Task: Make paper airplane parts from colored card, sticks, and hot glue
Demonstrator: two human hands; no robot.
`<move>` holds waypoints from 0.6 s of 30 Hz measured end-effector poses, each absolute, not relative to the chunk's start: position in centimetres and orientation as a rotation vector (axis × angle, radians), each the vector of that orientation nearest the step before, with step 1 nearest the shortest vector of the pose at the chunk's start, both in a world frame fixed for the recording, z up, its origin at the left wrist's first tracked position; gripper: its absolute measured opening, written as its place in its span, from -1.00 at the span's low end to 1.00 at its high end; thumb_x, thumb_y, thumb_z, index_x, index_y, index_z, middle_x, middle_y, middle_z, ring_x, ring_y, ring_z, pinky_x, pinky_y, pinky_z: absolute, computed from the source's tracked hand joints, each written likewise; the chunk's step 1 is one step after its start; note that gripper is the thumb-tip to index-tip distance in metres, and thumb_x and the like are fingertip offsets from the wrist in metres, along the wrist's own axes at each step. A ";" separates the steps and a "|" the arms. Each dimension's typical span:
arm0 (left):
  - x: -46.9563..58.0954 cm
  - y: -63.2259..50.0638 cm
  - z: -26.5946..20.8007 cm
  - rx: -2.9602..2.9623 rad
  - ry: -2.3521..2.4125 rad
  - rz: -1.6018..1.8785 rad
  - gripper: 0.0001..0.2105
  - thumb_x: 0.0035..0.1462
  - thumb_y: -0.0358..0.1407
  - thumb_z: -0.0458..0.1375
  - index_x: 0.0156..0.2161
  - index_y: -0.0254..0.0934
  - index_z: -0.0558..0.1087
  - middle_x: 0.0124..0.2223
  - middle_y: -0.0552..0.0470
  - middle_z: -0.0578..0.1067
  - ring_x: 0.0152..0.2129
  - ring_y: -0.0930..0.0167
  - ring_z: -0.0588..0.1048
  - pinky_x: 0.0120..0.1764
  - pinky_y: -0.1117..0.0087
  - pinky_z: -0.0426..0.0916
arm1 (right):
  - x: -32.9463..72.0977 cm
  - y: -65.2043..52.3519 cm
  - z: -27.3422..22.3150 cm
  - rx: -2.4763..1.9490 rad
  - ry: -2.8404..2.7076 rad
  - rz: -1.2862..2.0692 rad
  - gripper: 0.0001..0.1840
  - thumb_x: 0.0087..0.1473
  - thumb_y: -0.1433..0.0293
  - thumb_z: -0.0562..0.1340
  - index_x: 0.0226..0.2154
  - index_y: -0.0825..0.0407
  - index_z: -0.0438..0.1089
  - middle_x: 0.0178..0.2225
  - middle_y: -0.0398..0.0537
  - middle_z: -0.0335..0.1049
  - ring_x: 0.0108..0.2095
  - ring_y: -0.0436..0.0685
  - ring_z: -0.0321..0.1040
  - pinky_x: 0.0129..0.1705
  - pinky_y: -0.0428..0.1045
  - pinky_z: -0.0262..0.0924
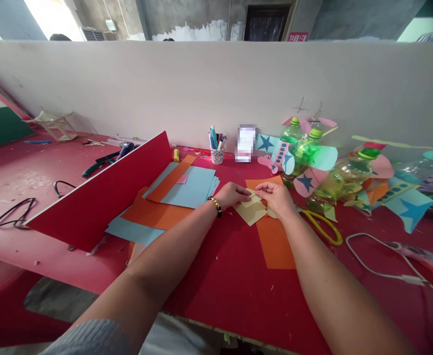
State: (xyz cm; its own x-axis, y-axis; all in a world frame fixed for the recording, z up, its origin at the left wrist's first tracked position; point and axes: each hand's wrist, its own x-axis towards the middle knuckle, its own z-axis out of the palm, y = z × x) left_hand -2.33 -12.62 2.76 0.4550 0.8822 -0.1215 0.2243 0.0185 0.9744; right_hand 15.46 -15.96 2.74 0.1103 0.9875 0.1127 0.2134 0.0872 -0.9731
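Both hands meet over pale yellow paper [251,212] near the middle of the red table. My left hand [232,195], with a beaded bracelet at the wrist, has its fingers closed on the paper's upper left part. Opposite it, my right hand [275,197] pinches the same paper near its upper edge. What lies between the fingertips is too small to make out. Beneath the yellow paper and my right hand is an orange sheet [275,246]. Yellow-handled scissors [325,229] lie just right of my right wrist, their blades hidden.
Left stand blue sheets [192,190] with orange strips, beside an upright red board [109,197]. A pen cup [217,155] and a blurred phone [246,143] stand at the back. Decorated plastic bottles [344,180] crowd the right; a white cable [372,268] lies in front.
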 end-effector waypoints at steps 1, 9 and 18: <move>-2.3 -12.6 2.8 1.491 1.012 0.680 -0.79 -0.13 -0.32 0.30 -0.31 -0.34 0.59 -0.45 0.04 0.52 -0.59 0.54 0.38 -0.47 0.52 0.32 | 15.5 -15.9 2.7 -1.333 -1.315 0.940 -0.56 -0.35 0.08 0.42 -0.47 0.05 0.43 -0.53 -0.08 0.48 -0.55 0.04 0.34 -0.45 -0.04 0.24; -2.5 -12.6 2.9 1.473 1.022 0.704 -0.86 -0.14 -0.39 0.30 -0.37 -0.36 0.59 -0.49 0.05 0.50 -0.61 0.56 0.37 -0.49 0.53 0.31 | 15.4 -16.0 2.8 -1.347 -1.246 1.048 -0.54 -0.42 0.12 0.45 -0.47 0.05 0.43 -0.56 -0.11 0.46 -0.57 0.03 0.34 -0.46 -0.04 0.25; -2.5 -12.6 2.8 1.481 1.067 0.720 -0.82 -0.23 -0.42 0.35 -0.39 -0.36 0.57 -0.48 0.04 0.51 -0.60 0.54 0.39 -0.49 0.53 0.33 | 15.2 -16.1 2.7 -1.332 -1.252 1.084 -0.56 -0.43 0.11 0.46 -0.49 0.05 0.45 -0.58 -0.14 0.42 -0.58 -0.02 0.29 -0.44 -0.06 0.25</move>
State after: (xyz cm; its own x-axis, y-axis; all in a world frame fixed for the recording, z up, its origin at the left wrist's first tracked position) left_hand -2.46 -12.58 2.76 0.4060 0.9060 -0.1199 0.2278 0.0268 0.9733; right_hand 15.21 -16.09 2.66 0.0734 0.9972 0.0128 0.1303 0.0031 -0.9915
